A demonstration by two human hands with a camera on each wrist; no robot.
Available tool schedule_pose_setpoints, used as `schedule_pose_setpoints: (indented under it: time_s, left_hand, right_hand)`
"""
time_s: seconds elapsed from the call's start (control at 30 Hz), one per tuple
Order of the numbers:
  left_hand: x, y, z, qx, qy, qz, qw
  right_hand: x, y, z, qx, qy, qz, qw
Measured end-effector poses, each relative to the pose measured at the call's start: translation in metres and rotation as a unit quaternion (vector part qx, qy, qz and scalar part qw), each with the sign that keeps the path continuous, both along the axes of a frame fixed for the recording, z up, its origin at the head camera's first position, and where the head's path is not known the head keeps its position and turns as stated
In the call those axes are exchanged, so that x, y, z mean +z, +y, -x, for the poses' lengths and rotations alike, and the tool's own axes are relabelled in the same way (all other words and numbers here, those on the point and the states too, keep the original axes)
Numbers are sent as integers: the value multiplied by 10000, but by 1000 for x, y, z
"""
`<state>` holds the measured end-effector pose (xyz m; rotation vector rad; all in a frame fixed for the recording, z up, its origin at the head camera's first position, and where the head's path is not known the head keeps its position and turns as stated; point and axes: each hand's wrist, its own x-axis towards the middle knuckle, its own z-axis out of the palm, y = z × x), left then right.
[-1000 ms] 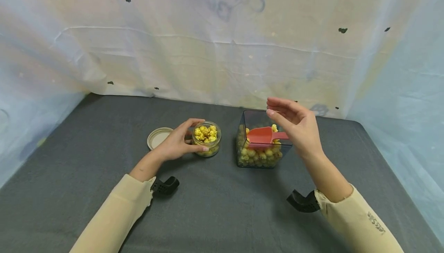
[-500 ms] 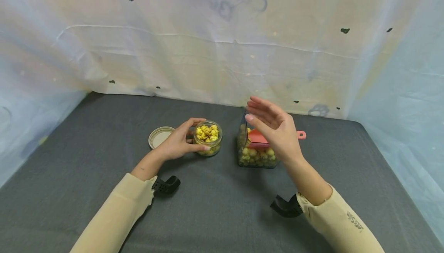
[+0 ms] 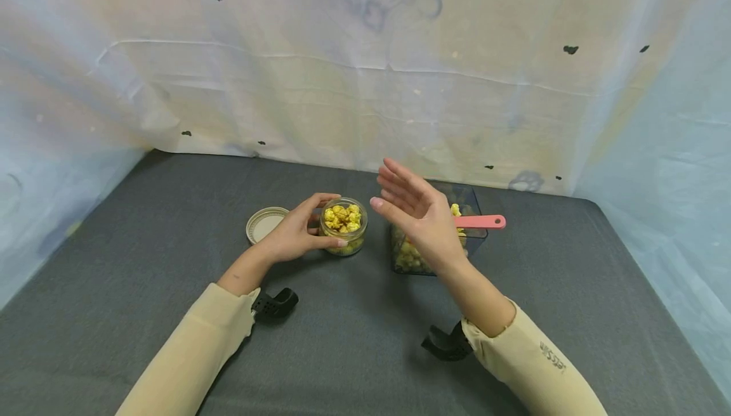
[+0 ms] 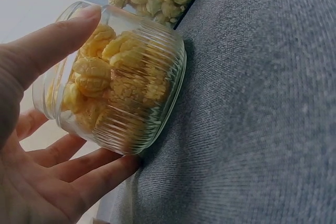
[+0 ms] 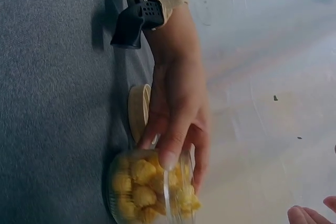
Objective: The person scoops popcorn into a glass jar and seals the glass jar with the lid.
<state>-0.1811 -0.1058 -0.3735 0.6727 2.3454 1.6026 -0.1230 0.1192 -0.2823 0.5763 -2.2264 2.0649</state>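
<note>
My left hand [image 3: 294, 232] grips a small glass jar [image 3: 353, 246] from its left side, thumb at the near side and fingers round the back. Yellow popcorn [image 3: 341, 218] fills the jar up to near its rim. In the left wrist view the ribbed jar [image 4: 157, 82] stands on the grey cloth. My right hand [image 3: 419, 219] hovers with extended fingers and holds nothing, between the jar and a clear square container [image 3: 425, 265] of popcorn, covering part of it. A pink scoop [image 3: 482, 221] lies across the container, handle sticking out right; its bowl is hidden behind the hand.
Beside my left hand, a round cream lid [image 3: 264, 222] lies on the grey cloth-covered table [image 3: 348, 340], partly behind the hand. Pale sheeting [image 3: 320, 86] hangs behind the table and along both sides. Black wrist mounts [image 3: 448, 343] jut from the sleeves.
My right hand has moved left from over the container's right side, past the scoop's handle, toward the jar. The left hand keeps its hold on the jar.
</note>
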Motion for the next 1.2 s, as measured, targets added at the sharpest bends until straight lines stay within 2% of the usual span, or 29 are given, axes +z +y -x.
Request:
schedule_pose_setpoints:
  time_s: [0.63,1.2]
  left_hand:
    - [-2,-1,0,-123,39,-130,9998]
    - [-4,-2,0,-160,129,-21,9998]
  right_hand:
    - [-23,-24,4,356,8,-171,9992]
    - [-50,-29,9,210,21,-859,9961]
